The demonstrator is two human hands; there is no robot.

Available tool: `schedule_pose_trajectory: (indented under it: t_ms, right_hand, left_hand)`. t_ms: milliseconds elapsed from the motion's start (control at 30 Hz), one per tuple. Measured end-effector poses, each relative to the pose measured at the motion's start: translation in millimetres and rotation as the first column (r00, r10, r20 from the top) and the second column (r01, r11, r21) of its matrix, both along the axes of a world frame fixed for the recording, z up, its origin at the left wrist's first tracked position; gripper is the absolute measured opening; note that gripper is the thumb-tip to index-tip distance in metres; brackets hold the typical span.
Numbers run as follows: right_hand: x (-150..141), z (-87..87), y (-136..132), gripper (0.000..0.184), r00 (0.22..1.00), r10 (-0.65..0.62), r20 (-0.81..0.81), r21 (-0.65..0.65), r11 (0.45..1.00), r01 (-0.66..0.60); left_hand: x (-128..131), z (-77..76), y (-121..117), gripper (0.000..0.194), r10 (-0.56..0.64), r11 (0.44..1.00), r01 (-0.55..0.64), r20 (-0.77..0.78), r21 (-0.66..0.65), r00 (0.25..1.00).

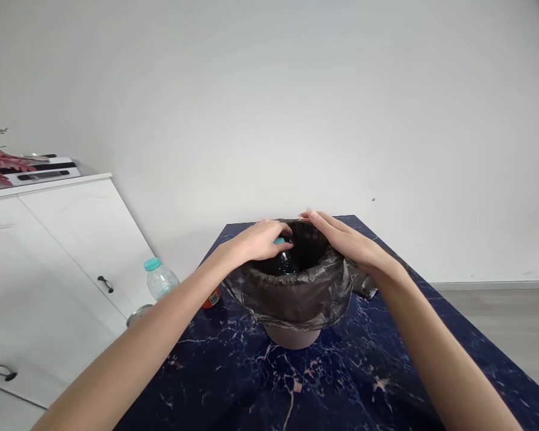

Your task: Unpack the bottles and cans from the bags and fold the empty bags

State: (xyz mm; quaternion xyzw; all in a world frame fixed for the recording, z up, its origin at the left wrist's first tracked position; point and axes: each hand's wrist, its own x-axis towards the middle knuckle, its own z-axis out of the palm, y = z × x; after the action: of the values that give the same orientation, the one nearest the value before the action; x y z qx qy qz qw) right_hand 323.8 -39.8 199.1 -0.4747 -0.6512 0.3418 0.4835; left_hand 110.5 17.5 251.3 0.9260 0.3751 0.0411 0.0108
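A small bin (291,338) stands upright on the table, lined with a dark bin bag (296,299) folded out over its rim. My left hand (265,237) reaches over the bin's left side, its fingers closed around the teal cap of a clear plastic bottle (286,262). That bottle is partly inside the bin's mouth; its lower part is hidden. My right hand (344,238) lies on the right rim over the bag, fingers stretched out and holding nothing.
Left of my left forearm are a second teal-capped bottle (160,281), a metal can top (138,314) and a red can (212,298). More dark plastic (363,281) lies right of the bin. A white cabinet (72,251) stands left of the blue marbled table (341,389).
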Motion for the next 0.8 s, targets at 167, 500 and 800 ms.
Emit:
schedule_pose_trajectory:
  t_ms: [167,500,800]
  right_hand:
    - [1,5.5,-4,0.064,0.996,-0.066,0.060,0.085,0.995,0.061]
    - [-10,17.2,-32,0.052,0.983,-0.145,0.117,0.335,0.937,0.098]
    - [-18,14.7,-33,0.051,0.974,-0.136,0.182,0.356,0.932,0.064]
  left_hand:
    - [-22,18.2,-17,0.036,0.004,0.979,-0.073,0.337,0.192,0.941]
    - [-167,20.0,-17,0.068,0.580,0.726,-0.586,0.138,0.361,0.803]
    - [-251,-36.0,-22,0.070,0.765,0.636,-0.756,0.005,0.153,0.644]
